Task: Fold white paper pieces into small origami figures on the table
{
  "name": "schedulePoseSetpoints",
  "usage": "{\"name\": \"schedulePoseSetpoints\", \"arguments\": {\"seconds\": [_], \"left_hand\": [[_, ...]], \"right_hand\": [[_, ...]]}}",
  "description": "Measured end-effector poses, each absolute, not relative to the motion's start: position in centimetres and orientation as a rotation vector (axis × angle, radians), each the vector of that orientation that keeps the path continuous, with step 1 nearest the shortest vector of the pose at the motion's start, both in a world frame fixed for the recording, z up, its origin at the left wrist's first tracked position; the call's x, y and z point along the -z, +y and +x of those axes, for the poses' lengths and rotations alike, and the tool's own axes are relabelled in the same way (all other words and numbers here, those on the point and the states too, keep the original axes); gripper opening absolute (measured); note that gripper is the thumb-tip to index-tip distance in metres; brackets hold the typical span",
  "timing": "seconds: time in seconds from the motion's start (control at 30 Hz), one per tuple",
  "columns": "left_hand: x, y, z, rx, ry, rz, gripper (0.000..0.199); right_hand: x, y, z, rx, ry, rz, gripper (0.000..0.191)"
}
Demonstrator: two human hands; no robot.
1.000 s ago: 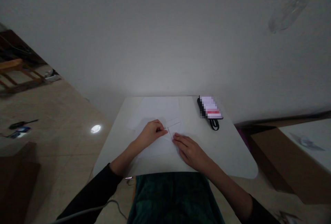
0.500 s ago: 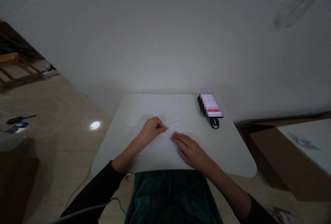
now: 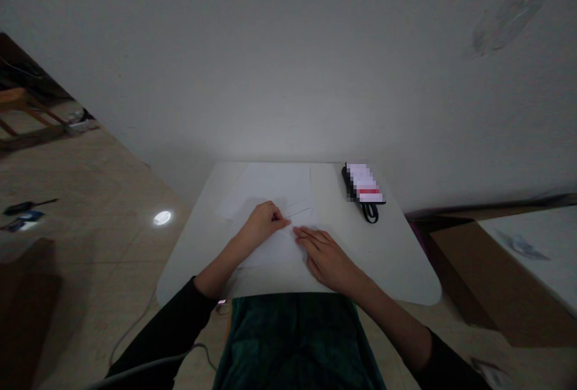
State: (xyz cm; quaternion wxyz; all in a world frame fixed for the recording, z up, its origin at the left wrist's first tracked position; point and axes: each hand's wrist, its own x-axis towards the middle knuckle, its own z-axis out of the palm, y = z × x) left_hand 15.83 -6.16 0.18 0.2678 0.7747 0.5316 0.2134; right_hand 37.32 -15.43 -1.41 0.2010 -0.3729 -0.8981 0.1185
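A sheet of white paper point(image 3: 277, 253) with a folded part near its right side lies in front of me on the white table point(image 3: 383, 264). My left hand point(image 3: 265, 220) is closed in a pinch, thumb and forefinger on the paper by the fold. Just to the right, my right hand point(image 3: 325, 256) rests with its fingers stretched out, their tips on the paper close to the left thumb. Thin dark lines of the folded edges show beyond the fingertips. Another white sheet point(image 3: 279, 181) lies farther back, partly under the first.
A phone-like device point(image 3: 364, 183) with a blurred screen and a black strap point(image 3: 370, 213) lies at the back right of the table. A wall point(image 3: 288, 77) rises behind. Dark green cloth point(image 3: 295, 342) covers my lap. A cable point(image 3: 153, 366) crosses my left sleeve; a cardboard box point(image 3: 491, 282) stands right.
My right hand's fingertips have slid slightly left along the paper, closer to my left thumb. The left hand keeps its pinch. The whole view has shifted a little.
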Motion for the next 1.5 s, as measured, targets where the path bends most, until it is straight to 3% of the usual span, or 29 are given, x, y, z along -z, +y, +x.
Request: {"name": "schedulePoseSetpoints", "arguments": {"seconds": [0.67,0.87,1.23,1.5], "left_hand": [[1.8,-7.6,15.8,-0.806,1.433,2.344,0.018],[1.8,-7.3,15.9,-0.795,1.447,2.317,0.018],[2.0,-7.3,15.9,-0.846,1.430,2.268,0.015],[1.9,-7.5,15.9,-0.838,1.438,2.292,0.015]], "right_hand": [[1.8,-14.8,37.9,-0.302,-2.552,-0.981,0.045],[2.1,-14.3,37.9,-0.320,-2.512,-1.047,0.032],[1.2,-10.3,38.2,-0.719,-2.221,-0.935,0.025],[2.8,-7.6,36.8,-0.742,-2.082,-0.909,0.009]]}}
